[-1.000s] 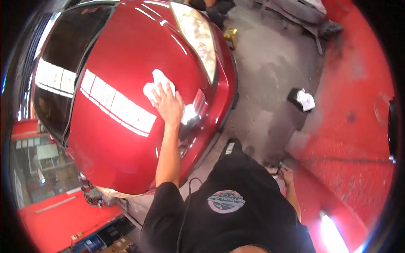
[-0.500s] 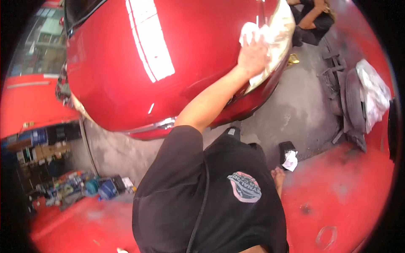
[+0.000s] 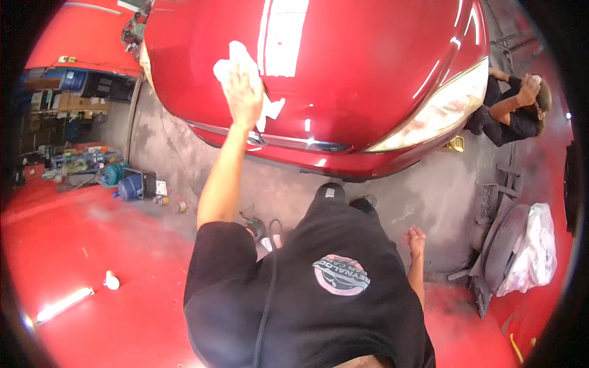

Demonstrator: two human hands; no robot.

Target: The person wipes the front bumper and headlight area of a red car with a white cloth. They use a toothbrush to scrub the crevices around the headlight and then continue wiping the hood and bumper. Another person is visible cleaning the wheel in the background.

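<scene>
Flat left hand [image 3: 243, 101] presses white cloth [image 3: 238, 54] onto red hood [image 3: 368, 80]

Fingers stretched out over the cloth rather than clenched around it, this hand works near the hood's front edge, just left of a bright reflection. Half a second ago, hand and cloth were at the pale headlight [image 3: 437, 107]; now they are well to its left. The right hand [image 3: 415, 240], fingers loosely bent and apart, hangs beside the black shirt [image 3: 294, 325], showing more fully than before. A crouching person [image 3: 512, 116] near the headlight has also come further into view.
</scene>
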